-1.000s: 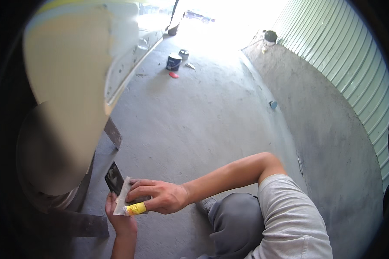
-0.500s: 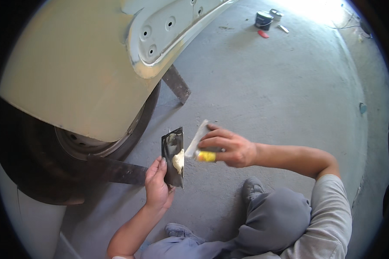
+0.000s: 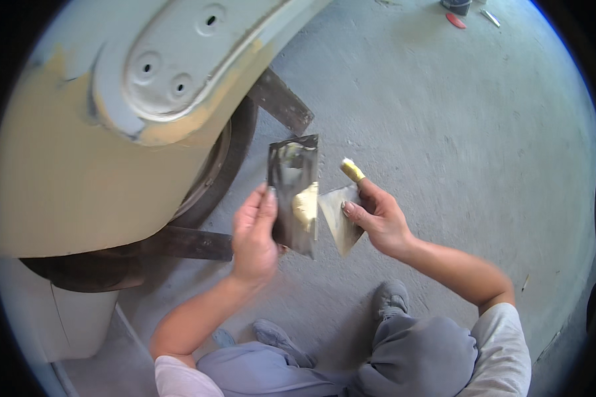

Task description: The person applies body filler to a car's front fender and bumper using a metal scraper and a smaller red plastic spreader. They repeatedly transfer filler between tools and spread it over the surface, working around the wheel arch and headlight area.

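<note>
My left hand [image 3: 255, 231] grips a dark flat mixing plate [image 3: 286, 212] along its left edge, thumb on top. A cream-coloured dollop of putty [image 3: 304, 206] sits on the plate's right side, with pale smears above it. Just right of the plate, my right hand [image 3: 387, 221] is closed on a putty spreader [image 3: 341, 208] with a broad, thin greyish blade, its thumb pressed on the face. The blade lies close to the plate's right edge; I cannot tell whether they touch. A yellow, pale-tipped piece [image 3: 352, 170] sticks out at the right index finger, either a wrapping or a small tube.
On the left is a car body panel [image 3: 79, 178] with beige filled patches over a wheel [image 3: 222, 169]. Two dark flat bars [image 3: 281, 102] jut out by the wheel. A dark bucket [image 3: 455, 5], a red flat piece [image 3: 455, 21] and a pale tool [image 3: 491, 18] lie at the far right.
My left hand has raised the plate up and rightward. The right hand has turned, so its thumb now shows on the spreader and the yellow piece points up. The view has shifted.
</note>
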Demonstrator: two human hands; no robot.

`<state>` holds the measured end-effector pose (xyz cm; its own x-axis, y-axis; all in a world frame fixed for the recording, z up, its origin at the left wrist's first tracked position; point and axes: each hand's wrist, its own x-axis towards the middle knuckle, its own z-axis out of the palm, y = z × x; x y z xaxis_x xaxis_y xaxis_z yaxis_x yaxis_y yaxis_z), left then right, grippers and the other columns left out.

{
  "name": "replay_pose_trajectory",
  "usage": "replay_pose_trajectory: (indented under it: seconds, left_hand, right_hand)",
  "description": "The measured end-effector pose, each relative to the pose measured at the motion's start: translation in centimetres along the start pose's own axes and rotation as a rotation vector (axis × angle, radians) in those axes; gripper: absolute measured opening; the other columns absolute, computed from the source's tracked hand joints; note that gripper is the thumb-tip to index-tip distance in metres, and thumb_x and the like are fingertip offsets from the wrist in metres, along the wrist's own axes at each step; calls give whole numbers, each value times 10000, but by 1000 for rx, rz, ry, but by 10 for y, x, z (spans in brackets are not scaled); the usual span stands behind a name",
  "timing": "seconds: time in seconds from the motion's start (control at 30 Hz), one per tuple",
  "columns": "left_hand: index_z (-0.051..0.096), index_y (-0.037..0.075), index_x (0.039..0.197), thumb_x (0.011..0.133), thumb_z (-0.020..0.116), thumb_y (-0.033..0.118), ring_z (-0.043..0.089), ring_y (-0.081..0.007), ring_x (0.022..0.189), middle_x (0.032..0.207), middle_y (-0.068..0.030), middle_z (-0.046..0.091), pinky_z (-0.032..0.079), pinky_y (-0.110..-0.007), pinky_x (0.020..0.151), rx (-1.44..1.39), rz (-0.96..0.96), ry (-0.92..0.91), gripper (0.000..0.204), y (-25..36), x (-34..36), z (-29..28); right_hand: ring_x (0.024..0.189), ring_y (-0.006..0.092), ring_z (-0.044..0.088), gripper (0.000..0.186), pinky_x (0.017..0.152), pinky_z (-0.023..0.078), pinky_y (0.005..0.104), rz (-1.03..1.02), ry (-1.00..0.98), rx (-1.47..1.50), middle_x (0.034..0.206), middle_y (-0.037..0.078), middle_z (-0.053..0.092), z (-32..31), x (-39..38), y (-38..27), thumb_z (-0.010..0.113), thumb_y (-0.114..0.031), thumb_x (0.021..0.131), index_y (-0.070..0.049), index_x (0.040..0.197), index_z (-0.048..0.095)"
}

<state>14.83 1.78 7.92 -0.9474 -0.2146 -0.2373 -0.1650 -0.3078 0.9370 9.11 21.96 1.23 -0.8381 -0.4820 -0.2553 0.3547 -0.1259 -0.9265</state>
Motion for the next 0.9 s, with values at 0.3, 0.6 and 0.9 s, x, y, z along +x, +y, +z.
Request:
replay_pose_trajectory:
  seconds: [0.3,0.6,0.9]
  left_hand:
    - [542,-34,1289,1116,472,188,386,3,647,752,80,512,322,-211,568,577,185,9,290,-13,-1,-14]
    - [602,-29,1158,1115,471,172,488,-47,842,937,0,620,447,-234,760,622,149,219,244,-19,7,-73]
    - [596,19,1211,1114,467,177,487,-27,625,737,40,547,437,-235,547,661,-350,258,226,-55,-49,-118]
  right_hand:
    - [1099,318,695,326,973,572,501,-964,-210,-822,1161,146,710,-41,0,-11,679,32,797,-60,1098,766]
    - [1264,290,621,338,1146,417,582,-666,-274,-943,1256,53,696,-32,9,12,665,34,858,-160,1121,753]
    - [1222,365,621,464,1018,523,455,-1172,176,-457,1314,117,675,64,104,-10,794,-42,720,-73,1180,739]
